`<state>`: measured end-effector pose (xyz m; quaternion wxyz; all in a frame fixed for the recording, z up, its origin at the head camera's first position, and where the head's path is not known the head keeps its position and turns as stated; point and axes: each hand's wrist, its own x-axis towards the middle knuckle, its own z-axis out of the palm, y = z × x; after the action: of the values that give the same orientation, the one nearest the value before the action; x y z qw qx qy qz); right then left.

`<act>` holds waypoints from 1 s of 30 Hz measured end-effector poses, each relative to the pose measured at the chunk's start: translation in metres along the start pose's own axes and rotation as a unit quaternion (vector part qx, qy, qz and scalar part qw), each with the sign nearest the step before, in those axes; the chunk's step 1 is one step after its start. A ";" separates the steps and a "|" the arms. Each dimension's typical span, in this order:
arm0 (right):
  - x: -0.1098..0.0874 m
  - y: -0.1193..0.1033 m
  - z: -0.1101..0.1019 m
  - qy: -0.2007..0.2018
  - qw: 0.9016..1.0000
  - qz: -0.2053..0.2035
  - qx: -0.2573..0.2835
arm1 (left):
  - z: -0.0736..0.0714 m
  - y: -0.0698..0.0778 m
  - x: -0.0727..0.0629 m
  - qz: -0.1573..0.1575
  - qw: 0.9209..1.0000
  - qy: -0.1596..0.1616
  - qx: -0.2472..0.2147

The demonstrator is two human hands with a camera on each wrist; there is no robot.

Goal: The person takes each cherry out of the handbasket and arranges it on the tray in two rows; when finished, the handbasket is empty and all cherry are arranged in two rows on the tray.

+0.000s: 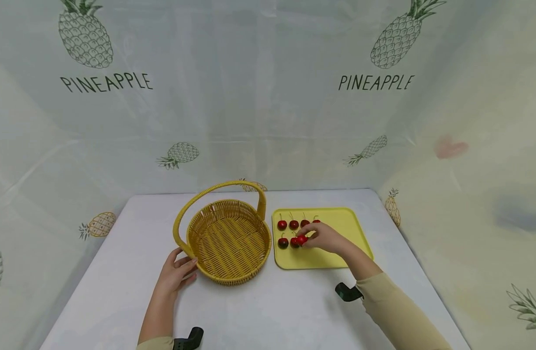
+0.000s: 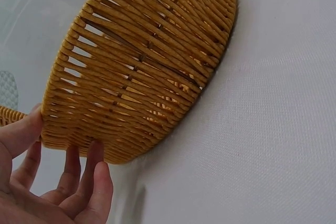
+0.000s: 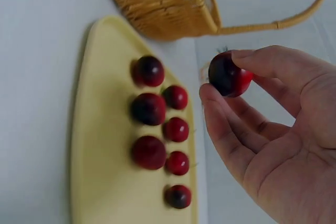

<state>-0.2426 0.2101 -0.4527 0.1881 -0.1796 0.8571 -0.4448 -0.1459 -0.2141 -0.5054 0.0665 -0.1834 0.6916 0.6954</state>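
Note:
My left hand (image 1: pixel 173 276) grips the left side of a yellow-brown wicker basket (image 1: pixel 233 281) with a tall arched handle. In the left wrist view the thumb lies at the basket's rim and the other fingers bear on its woven side. Between thumb and fingertips, my right hand (image 1: pixel 328 238) pinches a dark red cherry (image 3: pixel 230 74), raised over the yellow tray (image 1: pixel 307 262). Several more cherries (image 3: pixel 148 152) lie on that tray in two rows, stems upward in the head view. Part of the back row is hidden behind the right hand.
Basket and tray stand side by side on a white-covered table (image 1: pixel 268 316), the basket to the left. A pale curtain (image 1: pixel 250 97) printed with pineapples hangs behind the table. Each wrist bears a black camera mount (image 1: pixel 348 292).

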 end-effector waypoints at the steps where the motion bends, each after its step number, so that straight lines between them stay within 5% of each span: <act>1: -0.001 0.004 -0.001 0.005 1.000 -0.003 0.001 | 0.000 0.000 0.000 0.000 1.000 0.000 0.000; 11: -0.013 0.033 -0.002 0.094 0.995 0.021 0.019 | 0.000 0.001 -0.001 0.001 1.000 0.000 0.002; 30: -0.011 0.070 -0.010 0.169 0.982 0.080 0.015 | 0.001 0.002 -0.002 0.001 1.000 0.002 0.003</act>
<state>-0.2479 0.2601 -0.5038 0.0783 -0.0296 0.8814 -0.4650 -0.1444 -0.2128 -0.5029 0.0649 -0.1840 0.6938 0.6932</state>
